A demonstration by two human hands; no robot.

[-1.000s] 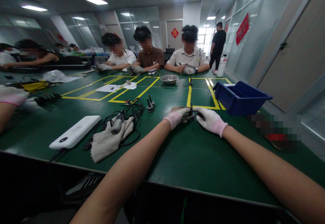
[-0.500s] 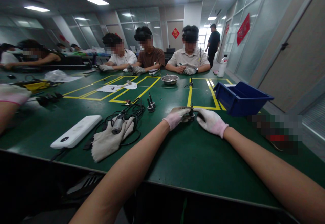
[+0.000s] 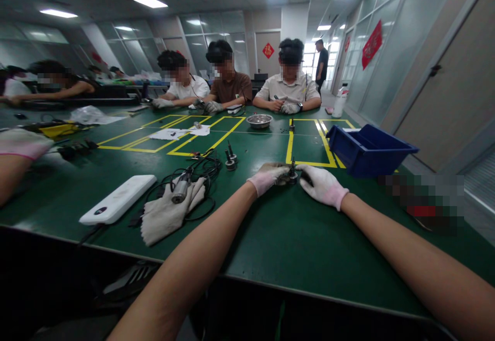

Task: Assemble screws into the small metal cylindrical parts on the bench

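My left hand (image 3: 271, 177), in a white glove with a dark, soiled finger area, has its fingers closed at a small metal part with an upright dark shaft (image 3: 293, 174) and a round base. My right hand (image 3: 324, 184), also gloved, curves close to the part's right side, its thumb and fingers apart. Whether its fingertips touch the shaft is hard to make out. Two similar shafted metal parts (image 3: 230, 158) stand to the left of my hands.
A blue bin (image 3: 373, 150) sits at the right. At the left lie a white power bank (image 3: 118, 199), a grey cloth (image 3: 164, 222), a metal cylindrical tool (image 3: 180, 190) and black cables. Farther off are a steel bowl (image 3: 259, 120) and co-workers seated across the table (image 3: 266, 258).
My hands stay almost in place around the metal part. The view has shifted slightly, and the person standing in the background has moved a little.
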